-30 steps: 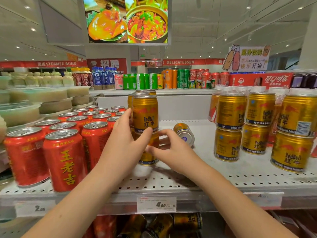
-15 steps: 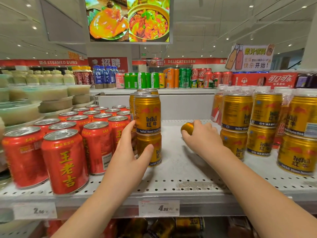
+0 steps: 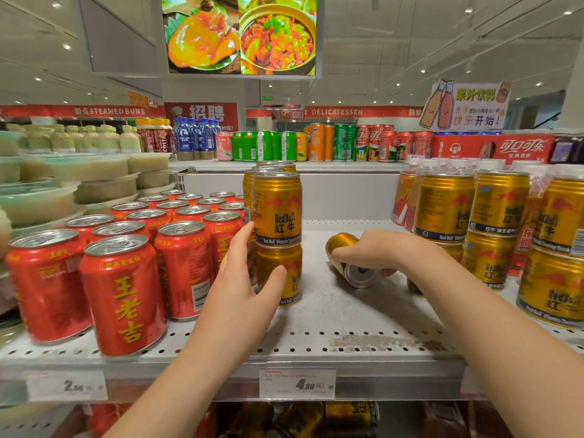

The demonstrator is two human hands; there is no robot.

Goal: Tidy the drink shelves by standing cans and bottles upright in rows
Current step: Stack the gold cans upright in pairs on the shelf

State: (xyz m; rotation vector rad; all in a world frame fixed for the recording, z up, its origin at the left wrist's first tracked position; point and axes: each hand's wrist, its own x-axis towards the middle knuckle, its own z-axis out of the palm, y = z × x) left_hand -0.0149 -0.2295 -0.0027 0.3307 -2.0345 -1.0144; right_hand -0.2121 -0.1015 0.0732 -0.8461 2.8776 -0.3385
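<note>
Gold and lying on its side, a small gold metal drink can (image 3: 343,242) sits in the open middle stretch of the white perforated metal shelf (image 3: 347,314). Its silver base faces the camera and its top end points toward the back left. The right hand (image 3: 388,251) comes down over it from above with the fingers curled round its body in a grip. Whether the can rests on the shelf or is just off it cannot be told.

Just to the left stands a stack of two upright cans of the same kind, the upper gold can (image 3: 278,210) sitting squarely on the lower gold can (image 3: 292,273), with more gold cans behind them. The left hand (image 3: 240,279) clasps the lower one, with the thumb across its front, the fingers wrapped round its left side and the fingertips reaching up to the seam between the two.

Left of the stack, rows of upright red cans with yellow characters (image 3: 126,295) fill the shelf. At the right edge, well apart from the lying can, are the stacked gold cans on the right (image 3: 493,216), two high.

A white price label (image 3: 297,384) is fixed to the shelf's front lip below the hands. On the higher shelf behind stand green, orange and red soft-drink cans (image 3: 316,145).
</note>
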